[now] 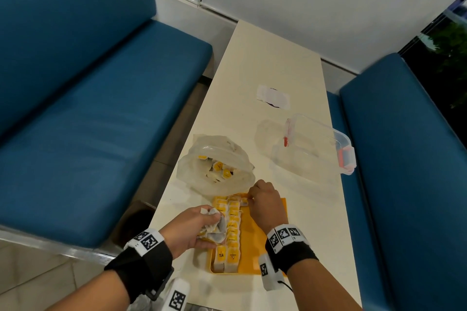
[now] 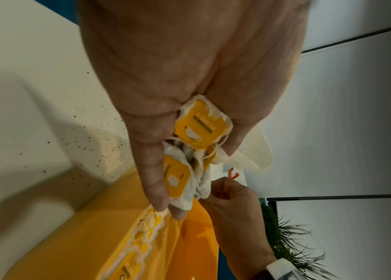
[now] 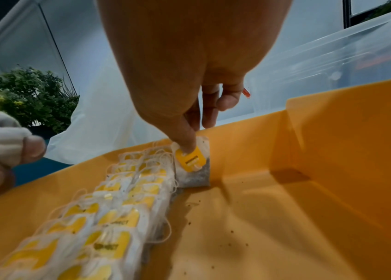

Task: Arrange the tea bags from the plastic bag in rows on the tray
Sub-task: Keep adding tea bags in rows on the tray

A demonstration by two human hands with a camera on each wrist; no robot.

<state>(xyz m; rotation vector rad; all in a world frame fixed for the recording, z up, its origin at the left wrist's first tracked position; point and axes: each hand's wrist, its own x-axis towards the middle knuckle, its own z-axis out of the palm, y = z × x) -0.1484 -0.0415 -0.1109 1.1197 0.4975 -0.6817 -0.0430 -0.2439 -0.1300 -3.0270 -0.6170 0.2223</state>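
Observation:
A yellow tray (image 1: pixel 255 247) lies on the white table near me. Two rows of tea bags (image 1: pixel 232 227) with yellow tags run along its left side. My left hand (image 1: pixel 214 225) grips a bunch of tea bags (image 2: pixel 199 128) over the tray's left edge. My right hand (image 1: pixel 250 197) pinches a single tea bag (image 3: pixel 192 163) by its tag, standing it at the far end of the tray next to the rows (image 3: pixel 108 212). The open plastic bag (image 1: pixel 214 161), with more tea bags inside, sits just beyond the tray.
A clear plastic container (image 1: pixel 316 149) with red latches stands to the right of the bag. A white slip of paper (image 1: pixel 273 96) lies farther up the table. Blue benches (image 1: pixel 88 108) flank the narrow table. The tray's right half (image 3: pixel 285 217) holds only tea crumbs.

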